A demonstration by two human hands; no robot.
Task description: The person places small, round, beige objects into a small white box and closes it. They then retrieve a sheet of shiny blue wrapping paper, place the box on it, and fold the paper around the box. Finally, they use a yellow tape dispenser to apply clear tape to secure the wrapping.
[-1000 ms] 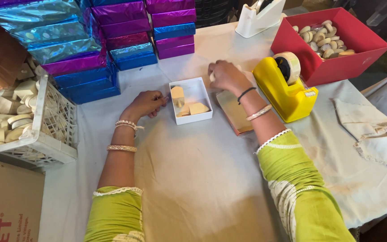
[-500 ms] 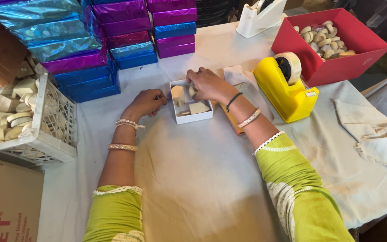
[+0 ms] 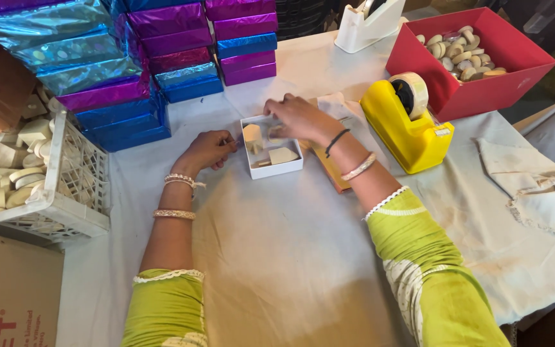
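Observation:
A small white open box sits on the cloth-covered table, with cream soap-like pieces inside. My left hand rests curled against the box's left side. My right hand hovers over the far part of the box, fingers bent down onto a cream piece inside it. Whether the fingers grip that piece is partly hidden by the hand.
A yellow tape dispenser stands right of the box, a red tray of cream pieces behind it. Shiny purple and blue wrapped boxes are stacked at the back left. A white crate of cream pieces stands left. A white tape dispenser stands behind.
My right hand has moved left from the brown sheet beside the dispenser to over the white box. My left hand has stayed at the box's left side.

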